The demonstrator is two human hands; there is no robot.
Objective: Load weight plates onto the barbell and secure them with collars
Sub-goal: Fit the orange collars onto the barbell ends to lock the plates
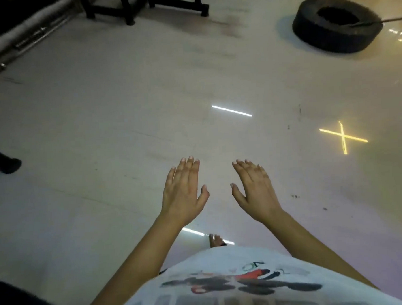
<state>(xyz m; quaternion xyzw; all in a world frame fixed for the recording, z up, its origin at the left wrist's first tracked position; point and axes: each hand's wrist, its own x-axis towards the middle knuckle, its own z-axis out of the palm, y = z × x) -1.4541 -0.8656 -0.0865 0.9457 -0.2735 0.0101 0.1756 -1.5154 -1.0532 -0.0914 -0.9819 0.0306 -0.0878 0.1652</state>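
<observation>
My left hand (183,190) and my right hand (254,189) hover palm-down, side by side, over the pale glossy floor in the middle of the head view. Both hold nothing and their fingers are spread. Along the far left wall lie metal bars (19,44) that look like barbells, well away from both hands. I see no weight plate and no collar.
A black tyre (305,28) lies flat at the far right with a thin rod (379,21) resting across it. The black feet of a rack or bench (127,10) stand at the top. A dark shoe (8,166) pokes in at the left edge.
</observation>
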